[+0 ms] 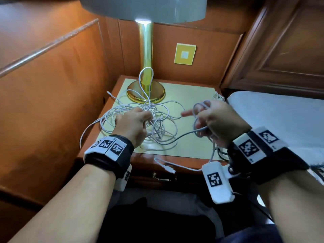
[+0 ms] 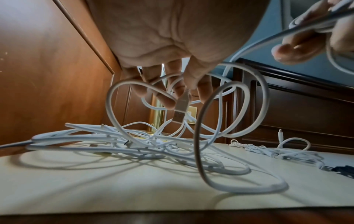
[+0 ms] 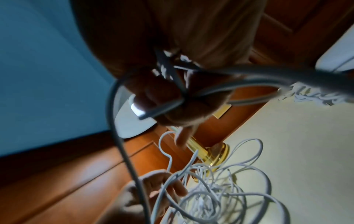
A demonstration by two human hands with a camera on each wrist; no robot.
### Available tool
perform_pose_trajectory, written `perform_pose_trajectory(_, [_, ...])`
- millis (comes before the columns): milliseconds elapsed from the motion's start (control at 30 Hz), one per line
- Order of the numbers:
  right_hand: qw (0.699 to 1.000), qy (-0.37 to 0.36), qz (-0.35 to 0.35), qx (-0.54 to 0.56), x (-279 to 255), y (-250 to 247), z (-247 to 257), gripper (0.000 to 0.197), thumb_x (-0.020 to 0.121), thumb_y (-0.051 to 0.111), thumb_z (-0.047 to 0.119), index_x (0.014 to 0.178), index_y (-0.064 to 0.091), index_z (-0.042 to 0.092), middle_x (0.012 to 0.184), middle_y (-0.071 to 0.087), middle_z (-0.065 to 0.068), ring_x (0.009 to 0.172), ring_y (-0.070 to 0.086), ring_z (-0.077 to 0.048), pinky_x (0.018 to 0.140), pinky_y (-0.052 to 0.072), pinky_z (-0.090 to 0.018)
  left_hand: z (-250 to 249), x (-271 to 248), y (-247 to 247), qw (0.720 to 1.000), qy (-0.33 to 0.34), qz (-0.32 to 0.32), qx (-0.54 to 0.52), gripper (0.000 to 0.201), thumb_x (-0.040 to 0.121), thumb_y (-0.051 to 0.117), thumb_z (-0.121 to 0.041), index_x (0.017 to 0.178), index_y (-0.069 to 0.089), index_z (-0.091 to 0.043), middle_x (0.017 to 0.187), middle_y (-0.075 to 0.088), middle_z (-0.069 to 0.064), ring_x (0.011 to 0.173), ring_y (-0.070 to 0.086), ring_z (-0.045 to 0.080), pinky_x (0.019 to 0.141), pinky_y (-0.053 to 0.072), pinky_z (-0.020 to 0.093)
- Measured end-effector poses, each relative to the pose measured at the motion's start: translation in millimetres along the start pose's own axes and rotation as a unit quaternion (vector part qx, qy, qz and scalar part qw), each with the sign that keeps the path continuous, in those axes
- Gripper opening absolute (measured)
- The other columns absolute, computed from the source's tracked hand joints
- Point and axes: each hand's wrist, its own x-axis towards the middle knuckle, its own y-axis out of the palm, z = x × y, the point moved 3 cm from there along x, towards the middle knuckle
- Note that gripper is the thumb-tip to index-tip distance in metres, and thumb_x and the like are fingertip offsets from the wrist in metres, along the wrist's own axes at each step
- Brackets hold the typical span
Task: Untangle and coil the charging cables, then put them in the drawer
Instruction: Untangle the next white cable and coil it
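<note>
Head view, left to right: wood panelling (image 1: pixel 52 85) lines the wall, and no writing can be read beyond the black-and-white marker squares on the wristbands (image 1: pixel 108 146). On the cream-topped surface (image 1: pixel 192 102) of a wooden nightstand, the left hand (image 1: pixel 133 123) pinches a plug (image 2: pixel 180 109) above the tangled white cables (image 1: pixel 157 123). Behind stands a brass lamp (image 1: pixel 146 67). The right hand (image 1: pixel 215 120) grips a coiled cable (image 1: pixel 201 106). A closed drawer (image 1: pixel 157 178) sits below; a bed (image 1: pixel 280 111) lies right.
</note>
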Motion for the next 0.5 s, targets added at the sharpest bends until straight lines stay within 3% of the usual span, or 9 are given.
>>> perform_pose_trajectory(67, [0.995, 0.026, 0.050, -0.084, -2, 9, -2, 0.020, 0.086, 0.044, -0.014, 0.070, 0.052, -0.005, 0.086, 0.067, -0.024, 0.035, 0.037, -0.010, 0.037, 0.027, -0.017, 0, 0, 2, 1.000, 0.012, 0.008, -0.021, 0.027, 0.096, 0.053, -0.004, 0.100, 0.071, -0.024, 0.101, 0.052, -0.005, 0.098, 0.057, 0.026, 0.092, 0.044, 0.045])
perform_pose_trajectory(167, [0.968, 0.043, 0.125, -0.213, 2, 20, -8, 0.022, 0.084, 0.059, -0.005, 0.065, 0.052, 0.004, 0.102, 0.067, -0.037, 0.044, 0.041, -0.017, 0.042, 0.031, -0.022, 1, -1, 3, 0.998, 0.031, 0.015, -0.048, 0.027, 0.096, 0.052, -0.002, 0.100, 0.073, -0.019, 0.101, 0.055, 0.000, 0.092, 0.059, 0.032, 0.081, 0.052, 0.044])
perform_pose_trajectory(233, [0.935, 0.042, 0.161, -0.312, 4, 26, -13, 0.024, 0.083, 0.071, 0.006, 0.065, 0.055, 0.008, 0.086, 0.066, -0.032, 0.052, 0.045, -0.023, 0.047, 0.036, -0.026, 1, -1, 4, 0.998, 0.037, 0.024, -0.048, 0.030, 0.097, 0.051, -0.004, 0.105, 0.074, -0.021, 0.104, 0.058, 0.003, 0.093, 0.059, 0.031, 0.081, 0.052, 0.043])
perform_pose_trajectory(300, [0.916, 0.039, 0.169, -0.361, 4, 33, -17, 0.024, 0.083, 0.073, 0.011, 0.065, 0.055, 0.009, 0.070, 0.060, -0.017, 0.054, 0.044, -0.021, 0.050, 0.034, -0.027, -1, -1, 3, 0.997, 0.035, 0.028, -0.055, 0.031, 0.101, 0.050, -0.010, 0.114, 0.073, -0.025, 0.102, 0.057, 0.002, 0.093, 0.058, 0.027, 0.083, 0.051, 0.039])
perform_pose_trajectory(400, [0.918, 0.045, 0.161, -0.359, 3, 40, -25, 0.025, 0.082, 0.061, 0.010, 0.060, 0.048, 0.010, 0.080, 0.073, -0.013, 0.041, 0.040, -0.010, 0.045, 0.027, -0.023, -4, -1, 1, 0.997, 0.039, 0.025, -0.054, 0.031, 0.102, 0.051, -0.016, 0.123, 0.070, -0.028, 0.096, 0.055, 0.000, 0.090, 0.056, 0.023, 0.078, 0.041, 0.028])
perform_pose_trajectory(500, [0.924, 0.040, 0.122, -0.360, 6, 43, -33, 0.043, 0.080, 0.071, 0.033, 0.056, 0.041, 0.015, 0.083, 0.076, -0.015, 0.046, 0.051, -0.009, 0.047, 0.030, -0.024, -7, -2, 2, 0.996, 0.045, 0.017, -0.069, 0.029, 0.101, 0.055, -0.017, 0.123, 0.071, -0.027, 0.094, 0.060, 0.005, 0.090, 0.060, 0.026, 0.076, 0.039, 0.025])
